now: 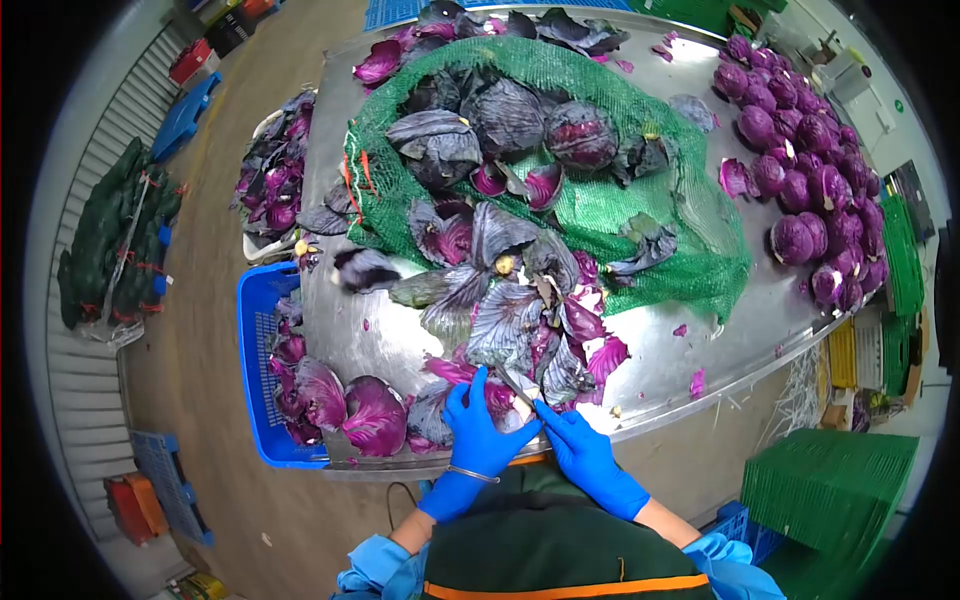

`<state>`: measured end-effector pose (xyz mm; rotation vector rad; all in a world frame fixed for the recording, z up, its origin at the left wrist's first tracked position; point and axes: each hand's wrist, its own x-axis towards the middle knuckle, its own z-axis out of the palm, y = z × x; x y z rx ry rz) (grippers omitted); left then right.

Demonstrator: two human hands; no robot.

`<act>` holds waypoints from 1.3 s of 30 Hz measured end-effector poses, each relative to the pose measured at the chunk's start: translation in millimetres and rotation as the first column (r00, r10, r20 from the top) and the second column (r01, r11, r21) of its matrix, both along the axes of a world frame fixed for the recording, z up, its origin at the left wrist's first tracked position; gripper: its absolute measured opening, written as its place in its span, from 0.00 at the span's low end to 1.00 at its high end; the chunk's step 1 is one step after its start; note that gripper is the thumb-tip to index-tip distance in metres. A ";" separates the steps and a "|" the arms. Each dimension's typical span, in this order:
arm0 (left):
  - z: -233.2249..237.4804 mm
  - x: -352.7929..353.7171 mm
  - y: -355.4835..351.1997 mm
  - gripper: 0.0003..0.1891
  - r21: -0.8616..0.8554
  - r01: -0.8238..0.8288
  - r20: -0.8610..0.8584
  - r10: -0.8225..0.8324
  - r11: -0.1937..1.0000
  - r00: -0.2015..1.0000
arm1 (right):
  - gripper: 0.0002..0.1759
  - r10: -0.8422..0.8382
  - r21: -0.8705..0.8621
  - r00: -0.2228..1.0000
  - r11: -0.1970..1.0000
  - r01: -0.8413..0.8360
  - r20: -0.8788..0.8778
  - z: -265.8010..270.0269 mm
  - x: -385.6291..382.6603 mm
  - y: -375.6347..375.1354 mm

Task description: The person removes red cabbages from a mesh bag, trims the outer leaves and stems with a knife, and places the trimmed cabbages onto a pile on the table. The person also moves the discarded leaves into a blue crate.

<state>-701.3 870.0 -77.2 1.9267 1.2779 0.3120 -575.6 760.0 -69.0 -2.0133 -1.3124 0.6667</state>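
My right hand [585, 455], in a blue glove, is closed round a knife [516, 387] whose blade points up and left. My left hand [478, 432], gloved in blue with a band at the wrist, curves its fingers and thumb around a purple and white red cabbage [502, 402] at the table's near edge. The blade crosses over this cabbage, between the two hands. Part of the cabbage is hidden by my fingers. Dark outer cabbage leaves [505, 315] are heaped just beyond my hands.
A green mesh sack [630, 200] with untrimmed cabbages lies on the metal table [670, 345]. Peeled red cabbages [795, 238] are piled at the right. A blue crate [262, 420] and a white bin [262, 245], both holding leaves, stand left. Green crates [825, 485] are stacked lower right.
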 end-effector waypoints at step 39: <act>-26.8 -36.5 -7.2 0.54 0.074 -0.052 0.225 0.034 0.996 0.974 | 0.23 -0.100 -0.024 0.900 0.995 0.099 -0.424 8.3 12.1 5.2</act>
